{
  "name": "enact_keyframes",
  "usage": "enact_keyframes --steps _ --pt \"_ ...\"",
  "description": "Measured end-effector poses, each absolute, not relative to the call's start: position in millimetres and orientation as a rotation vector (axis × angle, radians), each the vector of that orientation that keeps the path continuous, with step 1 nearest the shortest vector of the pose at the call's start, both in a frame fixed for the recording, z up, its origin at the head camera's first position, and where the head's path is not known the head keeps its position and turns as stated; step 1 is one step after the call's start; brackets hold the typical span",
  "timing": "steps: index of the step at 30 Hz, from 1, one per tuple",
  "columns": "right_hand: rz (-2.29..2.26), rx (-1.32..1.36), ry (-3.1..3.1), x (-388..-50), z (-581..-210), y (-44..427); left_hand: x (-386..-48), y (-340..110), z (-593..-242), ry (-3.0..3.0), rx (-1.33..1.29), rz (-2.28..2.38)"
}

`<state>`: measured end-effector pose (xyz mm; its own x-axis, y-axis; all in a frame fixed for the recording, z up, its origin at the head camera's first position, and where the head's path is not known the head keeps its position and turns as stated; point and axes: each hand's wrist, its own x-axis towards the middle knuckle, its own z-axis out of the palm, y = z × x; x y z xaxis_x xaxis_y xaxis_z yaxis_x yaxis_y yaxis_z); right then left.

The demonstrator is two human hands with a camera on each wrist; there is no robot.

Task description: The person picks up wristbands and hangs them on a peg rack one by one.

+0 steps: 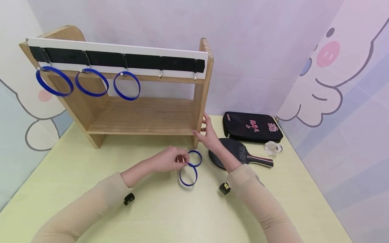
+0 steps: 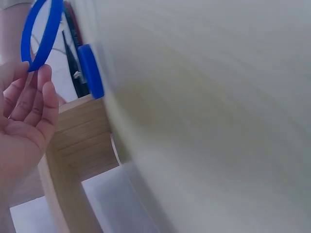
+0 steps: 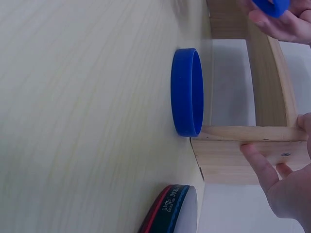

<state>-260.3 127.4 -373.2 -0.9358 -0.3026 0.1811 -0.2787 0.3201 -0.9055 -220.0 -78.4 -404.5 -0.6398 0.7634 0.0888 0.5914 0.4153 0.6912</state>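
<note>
My left hand pinches a thin blue ring between thumb and index finger, just above the table. Another blue ring lies on the table right beside it, near the foot of the wooden shelf. With its thumb in front and its fingers on the outer face, my right hand holds the shelf's right side panel. Along the top rail run several hooks. Blue rings hang from the left three; the two right hooks carry none.
Right of the shelf lie a black table tennis bat, a black zipped case and a white shuttlecock. Wall panels with cartoon animals surround the pale yellow table.
</note>
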Motion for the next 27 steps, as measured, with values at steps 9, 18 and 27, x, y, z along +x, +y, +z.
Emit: enact_keyframes --steps 9,18,27 --pt "-1.747 -0.589 2.550 -271 -386 130 -213 -83 -380 2.481 1.157 1.083" --pt "-1.751 -0.566 2.579 -281 -402 131 -204 -89 -358 2.551 1.174 1.129" --pt "-1.772 -0.595 2.509 -264 -378 128 -200 -100 -329 2.696 1.211 1.320"
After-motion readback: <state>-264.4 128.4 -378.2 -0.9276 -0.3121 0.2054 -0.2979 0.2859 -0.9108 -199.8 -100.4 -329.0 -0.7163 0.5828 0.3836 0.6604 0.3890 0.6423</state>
